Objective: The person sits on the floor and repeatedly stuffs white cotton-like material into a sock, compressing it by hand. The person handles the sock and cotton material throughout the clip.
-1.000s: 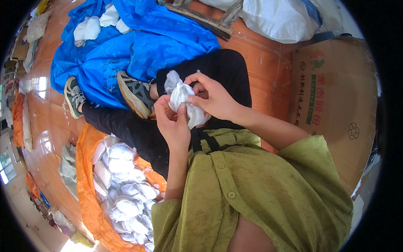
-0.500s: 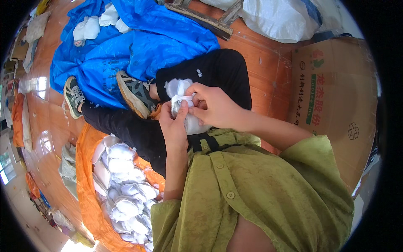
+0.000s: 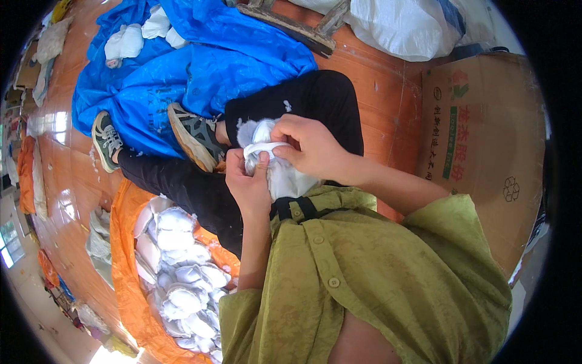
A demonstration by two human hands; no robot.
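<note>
Over my lap I hold a soft white bundle [image 3: 292, 180], with pale fluffy padding showing at its far end. A white cloth band [image 3: 267, 147] runs across it. My left hand [image 3: 247, 188] grips the bundle's left side, the thumb pressed on it near the band. My right hand [image 3: 312, 145] is closed, its fingertips pinching the band's right end at the bundle's upper right. The fingers partly hide what they hold.
An open orange sack [image 3: 124, 267] full of white and grey cup-shaped pads [image 3: 185, 300] lies at my left. Beyond my shoes, a blue sack [image 3: 242, 67] carries several white bundles [image 3: 131, 40]. A large cardboard box [image 3: 482, 151] stands at right, a wooden stool [image 3: 297, 33] ahead.
My right hand has moved slightly up, drawing the band wider across the bundle. More of the bundle's white body shows below my hands. My left hand has shifted slightly left.
</note>
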